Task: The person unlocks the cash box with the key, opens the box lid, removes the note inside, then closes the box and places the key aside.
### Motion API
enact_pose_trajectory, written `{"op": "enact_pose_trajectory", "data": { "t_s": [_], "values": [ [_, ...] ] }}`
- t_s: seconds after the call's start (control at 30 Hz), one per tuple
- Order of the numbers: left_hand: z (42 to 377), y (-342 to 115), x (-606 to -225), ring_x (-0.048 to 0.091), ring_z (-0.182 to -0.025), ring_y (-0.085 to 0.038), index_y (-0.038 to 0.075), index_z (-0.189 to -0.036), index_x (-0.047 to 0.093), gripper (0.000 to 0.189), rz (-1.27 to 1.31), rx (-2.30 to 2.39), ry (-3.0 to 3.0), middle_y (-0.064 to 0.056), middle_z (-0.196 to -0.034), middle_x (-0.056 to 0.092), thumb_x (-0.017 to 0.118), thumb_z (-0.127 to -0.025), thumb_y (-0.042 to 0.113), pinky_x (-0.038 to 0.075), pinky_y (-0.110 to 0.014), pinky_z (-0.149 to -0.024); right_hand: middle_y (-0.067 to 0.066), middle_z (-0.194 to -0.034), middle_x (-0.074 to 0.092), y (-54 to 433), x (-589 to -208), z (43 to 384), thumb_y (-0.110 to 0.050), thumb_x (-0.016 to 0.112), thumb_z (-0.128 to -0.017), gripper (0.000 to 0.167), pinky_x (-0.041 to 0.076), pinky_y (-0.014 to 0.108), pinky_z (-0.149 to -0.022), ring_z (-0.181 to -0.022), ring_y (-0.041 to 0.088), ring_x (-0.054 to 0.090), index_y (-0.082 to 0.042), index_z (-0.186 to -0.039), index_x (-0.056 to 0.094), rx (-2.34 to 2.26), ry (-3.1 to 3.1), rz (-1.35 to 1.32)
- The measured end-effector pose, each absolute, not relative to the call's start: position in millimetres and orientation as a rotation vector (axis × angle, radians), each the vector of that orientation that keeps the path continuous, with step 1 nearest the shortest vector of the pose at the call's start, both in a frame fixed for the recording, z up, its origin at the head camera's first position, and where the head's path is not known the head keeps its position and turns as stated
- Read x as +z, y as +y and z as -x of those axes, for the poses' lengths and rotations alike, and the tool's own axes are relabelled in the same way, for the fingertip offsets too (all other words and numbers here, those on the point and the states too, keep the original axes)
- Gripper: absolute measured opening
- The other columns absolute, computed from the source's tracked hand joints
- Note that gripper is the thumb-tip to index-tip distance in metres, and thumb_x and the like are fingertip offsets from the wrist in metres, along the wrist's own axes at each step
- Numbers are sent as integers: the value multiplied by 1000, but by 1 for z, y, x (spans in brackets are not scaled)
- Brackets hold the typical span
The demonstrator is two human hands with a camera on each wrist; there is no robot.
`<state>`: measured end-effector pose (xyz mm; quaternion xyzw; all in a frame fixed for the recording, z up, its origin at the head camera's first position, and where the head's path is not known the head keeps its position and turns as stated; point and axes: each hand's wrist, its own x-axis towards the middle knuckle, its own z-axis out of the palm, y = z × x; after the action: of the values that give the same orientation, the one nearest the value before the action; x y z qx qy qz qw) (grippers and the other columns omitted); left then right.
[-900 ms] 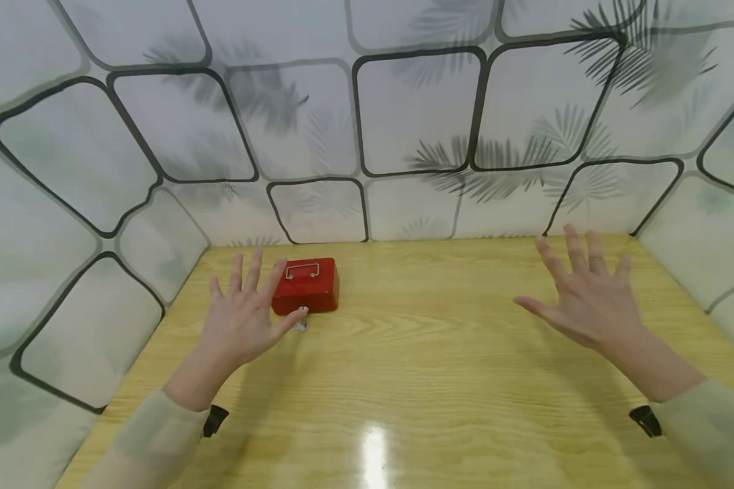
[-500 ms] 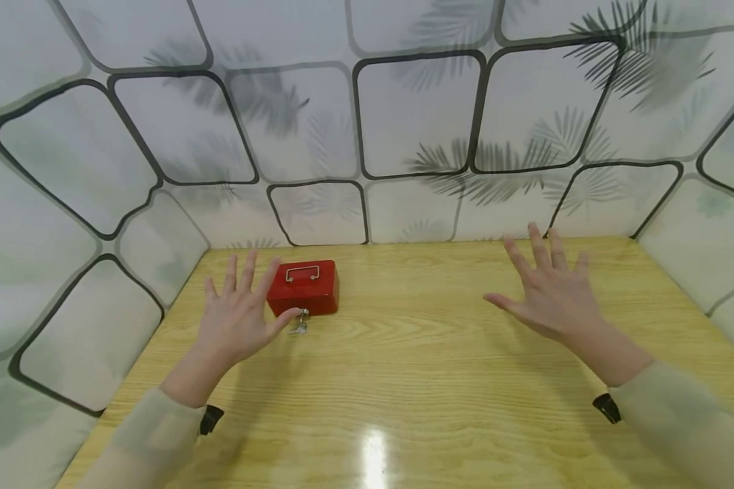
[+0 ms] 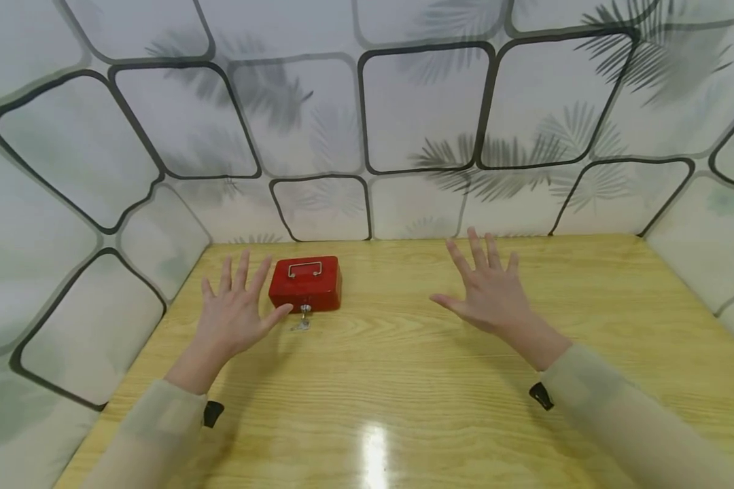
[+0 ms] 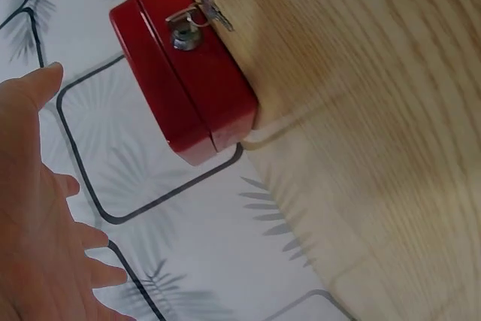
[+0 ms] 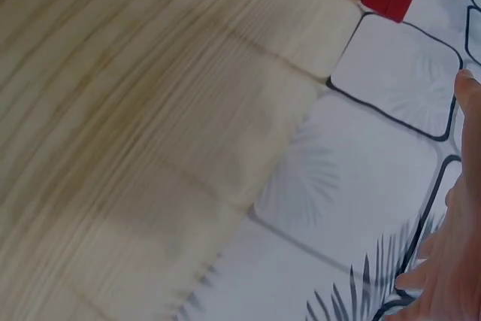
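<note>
A red metal cash box with a wire handle on its lid stands near the back left of the table. From the lock on its front hang small keys, seen up close in the left wrist view. My left hand is held above the table just left of the box, fingers spread and straight, holding nothing. Farther right, my right hand hovers with its fingers also spread and holds nothing. In the right wrist view only a corner of the box shows at the top.
The pale wooden table reaches back to a wall patterned with dark outlines and leaf prints. Similar walls close off the left and right sides. Black straps or mounts show at the cuffs.
My right hand has moved left across the table, toward the box. The left hand has shifted slightly left, so more of the box and keys shows. The box has stayed in place.
</note>
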<state>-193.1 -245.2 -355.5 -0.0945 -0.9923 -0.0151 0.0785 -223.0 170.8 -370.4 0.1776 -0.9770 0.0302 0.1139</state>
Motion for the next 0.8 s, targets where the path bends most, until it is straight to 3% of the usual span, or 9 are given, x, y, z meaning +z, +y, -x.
{"op": "enact_pose_trajectory", "data": {
  "t_s": [0.33,0.6,0.8],
  "values": [
    [202,-261,-368,-2,-142,-48,16,-157,9,91,278,-155,-2989,-21,-160,-1,46,-91,67,4,-77,-100,18,-161,1,120,-383,239,-78,42,-85,98,13,74,-103,-144,42,4,-22,-158,7,187,-2883,-613],
    [215,-271,-376,-3,-142,-49,17,-157,4,93,260,-253,-3025,-22,-160,-3,44,-91,69,3,-78,-100,15,-161,0,81,-392,254,-78,42,-85,98,18,73,-102,-145,40,5,-22,-158,8,244,-2882,-648],
    [226,-276,-380,-1,-142,-49,16,-157,2,95,303,-376,-3038,-22,-160,-3,49,-91,66,5,-77,-100,11,-162,-2,56,-399,263,-77,41,-86,97,20,70,-104,-145,38,8,-25,-157,1,331,-2914,-645]
  ]
}}
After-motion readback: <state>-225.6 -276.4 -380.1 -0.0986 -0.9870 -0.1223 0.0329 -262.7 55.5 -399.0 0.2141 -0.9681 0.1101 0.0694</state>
